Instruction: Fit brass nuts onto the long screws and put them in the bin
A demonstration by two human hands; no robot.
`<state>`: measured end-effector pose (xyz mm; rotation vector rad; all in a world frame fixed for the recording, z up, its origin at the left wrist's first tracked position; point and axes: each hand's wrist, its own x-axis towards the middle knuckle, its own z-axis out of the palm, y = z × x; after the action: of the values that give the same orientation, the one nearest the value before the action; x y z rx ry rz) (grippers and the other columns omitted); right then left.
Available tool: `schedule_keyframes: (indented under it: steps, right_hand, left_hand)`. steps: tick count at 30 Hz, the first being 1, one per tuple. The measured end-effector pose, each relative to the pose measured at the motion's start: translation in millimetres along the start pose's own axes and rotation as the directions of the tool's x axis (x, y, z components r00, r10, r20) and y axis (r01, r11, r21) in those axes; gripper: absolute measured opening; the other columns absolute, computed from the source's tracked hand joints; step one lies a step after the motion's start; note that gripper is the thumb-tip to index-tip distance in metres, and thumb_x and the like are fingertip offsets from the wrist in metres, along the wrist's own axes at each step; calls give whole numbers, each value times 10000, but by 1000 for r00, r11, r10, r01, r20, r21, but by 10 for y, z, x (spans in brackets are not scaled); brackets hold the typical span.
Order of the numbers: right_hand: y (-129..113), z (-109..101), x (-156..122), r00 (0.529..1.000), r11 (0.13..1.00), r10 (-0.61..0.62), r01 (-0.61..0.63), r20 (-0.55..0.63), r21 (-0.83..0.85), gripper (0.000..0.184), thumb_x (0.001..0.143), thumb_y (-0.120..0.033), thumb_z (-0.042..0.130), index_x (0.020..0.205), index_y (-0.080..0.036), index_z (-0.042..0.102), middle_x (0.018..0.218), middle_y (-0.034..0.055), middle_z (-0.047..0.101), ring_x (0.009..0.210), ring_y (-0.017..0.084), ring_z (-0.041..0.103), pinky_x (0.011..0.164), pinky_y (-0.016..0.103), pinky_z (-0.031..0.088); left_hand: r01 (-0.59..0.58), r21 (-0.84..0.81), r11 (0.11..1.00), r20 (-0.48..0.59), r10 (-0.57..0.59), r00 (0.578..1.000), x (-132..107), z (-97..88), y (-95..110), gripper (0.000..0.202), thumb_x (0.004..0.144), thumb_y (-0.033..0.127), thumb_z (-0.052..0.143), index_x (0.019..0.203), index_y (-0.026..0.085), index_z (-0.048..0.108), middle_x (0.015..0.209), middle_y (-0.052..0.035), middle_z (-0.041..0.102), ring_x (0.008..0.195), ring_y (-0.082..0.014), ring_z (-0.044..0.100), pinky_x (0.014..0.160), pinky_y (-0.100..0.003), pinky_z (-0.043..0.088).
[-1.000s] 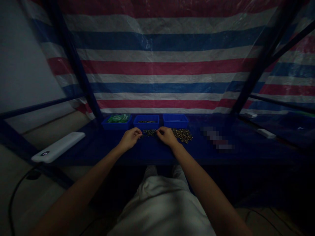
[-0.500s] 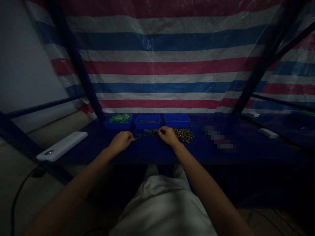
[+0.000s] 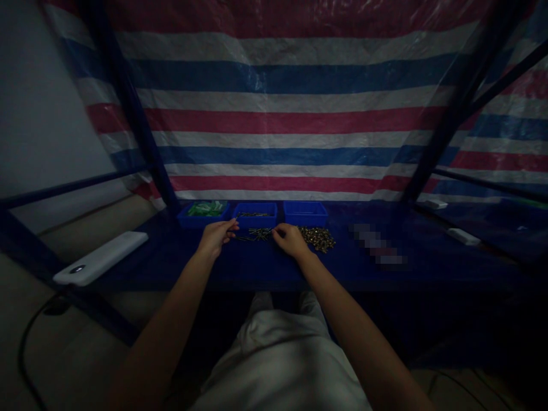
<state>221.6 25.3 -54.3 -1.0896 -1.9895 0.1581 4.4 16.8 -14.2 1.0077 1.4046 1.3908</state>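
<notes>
- Middle tray [image 3: 256,223]: our landmark, a blue open box on the dark blue surface [image 3: 257,267], with thin rods in it.
- Loose rods [image 3: 259,234]: we see these metallic pieces lying crossed in front of the middle tray.
- Left hand [image 3: 215,236]: at the front left corner of the middle tray; its grip is narrow, and we cannot tell whether the fingertips hold a rod.
- Right hand [image 3: 291,238]: off the front right corner of the middle tray, fingertips at the loose rods' end; its grip looks narrow, its contents hidden from us.
- Brass-coloured pieces [image 3: 319,238]: heaped right of the middle tray and nearer to us, just beside the right hand.
- Left tray [image 3: 203,221]: left of the middle tray, bearing green packets [image 3: 208,208].
- Right tray [image 3: 305,219]: right of the middle tray.
- Striped sheet [image 3: 265,120]: hanging behind the middle tray.
</notes>
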Motion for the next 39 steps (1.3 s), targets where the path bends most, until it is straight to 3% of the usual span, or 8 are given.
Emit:
schedule_keyframes:
  steps: [5, 11, 15, 20, 24, 28, 35, 39]
  right_hand:
    - [8, 0, -2, 1000, 1000, -4, 4, -1, 17, 154, 801, -216, 504, 710, -167, 619, 716, 33, 632, 665, 129, 561, 653, 227, 394]
    - [17, 4, 0, 1000, 1000, 6, -7, 6, 19, 169, 805, -220, 497, 701, -163, 617, 707, 35, 631, 648, 129, 560, 629, 224, 392]
    - [9, 1, 1, 1000, 1000, 11, -11, 5, 26, 159, 803, -215, 505, 702, -164, 617, 719, 40, 636, 674, 137, 570, 658, 233, 400]
    - [-7, -8, -2, 1000, 999, 11, -11, 7, 30, 154, 803, -211, 508, 702, -164, 614, 719, 37, 634, 670, 136, 570, 649, 231, 399]
    - [-16, -13, -3, 1000, 1000, -1, 1, -5, 12, 165, 806, -214, 502, 688, -167, 607, 708, 35, 630, 662, 132, 566, 647, 229, 397]
    - [-10, -8, 1, 1000, 1000, -7, 7, -7, 2, 165, 805, -216, 500, 690, -165, 606, 708, 36, 630, 665, 133, 566, 650, 229, 397]
    - [2, -6, 5, 1000, 1000, -7, 7, 14, 5, 171, 806, -223, 496, 698, -163, 615, 724, 39, 636, 669, 132, 567, 655, 231, 395]
    - [-11, -16, 1, 1000, 1000, 0, 0, 15, 6, 174, 807, -223, 494, 699, -162, 616, 710, 37, 633, 658, 130, 565, 639, 226, 391]
  left_hand:
    - [-131, -184, 974, 61, 144, 988, -34, -30, -34, 321, 581, 401, 706, 725, 135, 598, 665, -17, 597, 536, -68, 497, 520, -202, 367]
    - [-377, -334, 864, 242, 465, 851, -199, -88, 2, 331, 723, 471, 587, 637, 176, 466, 609, 16, 466, 566, -74, 425, 566, -245, 389]
    - [-302, -376, 876, 298, 422, 856, -238, -82, 24, 300, 717, 433, 617, 643, 172, 489, 561, 36, 418, 524, -61, 395, 568, -250, 395]
    - [-186, -334, 924, 203, 264, 943, -51, 8, 146, 209, 676, 326, 672, 729, 146, 581, 534, 50, 453, 456, -35, 410, 482, -192, 367]
    - [-68, -187, 980, 130, 94, 987, 216, 69, 230, 176, 698, 294, 645, 747, 131, 598, 475, 54, 470, 363, -27, 386, 369, -163, 265]
    - [82, 21, 996, 199, -84, 976, 384, 65, 247, 260, 749, 372, 584, 842, 129, 590, 567, -21, 609, 374, -64, 468, 371, -174, 304]
    - [-132, 285, 950, 258, 57, 964, 325, 6, 162, 222, 688, 321, 628, 804, 133, 606, 584, -34, 625, 370, -68, 459, 364, -176, 259]
    - [-377, 466, 800, 489, 122, 864, 244, -18, 61, 218, 652, 342, 638, 757, 152, 622, 546, -3, 597, 400, -79, 456, 416, -196, 324]
